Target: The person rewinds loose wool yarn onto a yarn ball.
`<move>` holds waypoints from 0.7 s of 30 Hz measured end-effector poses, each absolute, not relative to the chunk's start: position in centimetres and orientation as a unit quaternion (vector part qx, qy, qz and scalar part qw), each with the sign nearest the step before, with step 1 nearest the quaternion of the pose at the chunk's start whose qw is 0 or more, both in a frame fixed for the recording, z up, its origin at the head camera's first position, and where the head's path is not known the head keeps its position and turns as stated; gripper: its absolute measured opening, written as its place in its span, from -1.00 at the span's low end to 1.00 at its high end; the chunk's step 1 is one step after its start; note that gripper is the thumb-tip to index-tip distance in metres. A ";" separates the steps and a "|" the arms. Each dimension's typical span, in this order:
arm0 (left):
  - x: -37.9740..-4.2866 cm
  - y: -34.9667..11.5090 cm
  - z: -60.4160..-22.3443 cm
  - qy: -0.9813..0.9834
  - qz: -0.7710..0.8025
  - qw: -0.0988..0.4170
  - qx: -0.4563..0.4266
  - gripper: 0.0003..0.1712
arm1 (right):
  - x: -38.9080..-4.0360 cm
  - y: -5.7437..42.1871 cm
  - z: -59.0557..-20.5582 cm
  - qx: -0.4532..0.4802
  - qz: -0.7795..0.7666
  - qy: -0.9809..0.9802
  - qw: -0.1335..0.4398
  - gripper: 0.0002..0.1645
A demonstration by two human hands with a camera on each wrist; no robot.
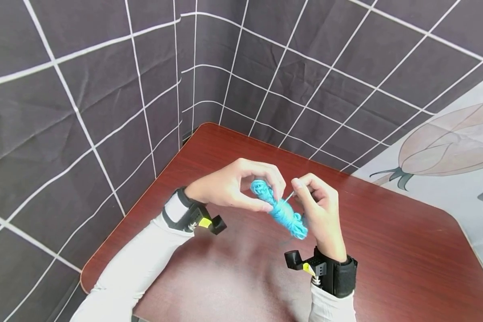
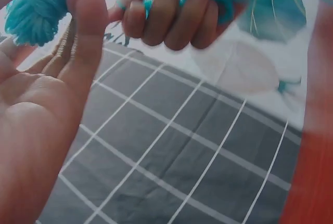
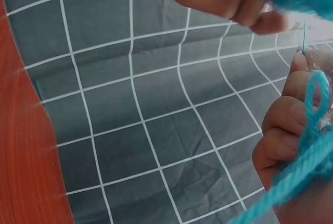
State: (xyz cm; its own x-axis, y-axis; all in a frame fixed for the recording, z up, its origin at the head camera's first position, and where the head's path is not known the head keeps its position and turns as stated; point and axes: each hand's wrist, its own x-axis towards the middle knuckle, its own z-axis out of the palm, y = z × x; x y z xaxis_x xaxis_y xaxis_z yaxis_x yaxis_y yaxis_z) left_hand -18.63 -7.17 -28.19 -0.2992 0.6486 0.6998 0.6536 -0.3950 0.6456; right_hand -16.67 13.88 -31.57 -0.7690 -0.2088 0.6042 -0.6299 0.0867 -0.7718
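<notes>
A skein of light blue yarn [image 1: 285,213] is held above the table, slanting down to the right. My left hand [image 1: 241,183] grips its upper part between thumb and fingers. On the right, my right hand [image 1: 321,208] pinches a thin yarn strand [image 1: 290,196] that runs taut from the skein's middle. In the left wrist view, one looped end of the skein [image 2: 35,15] shows beside the left hand [image 2: 36,114]. The right wrist view has loose yarn loops [image 3: 316,96] close to the curled fingers of the right hand [image 3: 283,135].
A reddish-brown table [image 1: 386,250] lies beneath both hands. Dark cloth with a white grid [image 1: 104,107] rises at the left and back. To the right hangs a pale cloth printed with a plant drawing [image 1: 446,147]. Each wrist wears a strapped camera.
</notes>
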 end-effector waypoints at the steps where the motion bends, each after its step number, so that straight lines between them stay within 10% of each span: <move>1: -18.6 -7.0 -28.3 -0.542 -0.601 0.009 -0.588 -0.82 | -16.6 13.8 -31.6 0.289 0.605 -0.723 0.168 -0.84; 21: -17.7 -4.5 -28.4 -0.598 -0.604 0.333 -0.409 -0.79 | -16.5 13.0 -31.7 0.296 0.581 -0.743 0.150 -0.80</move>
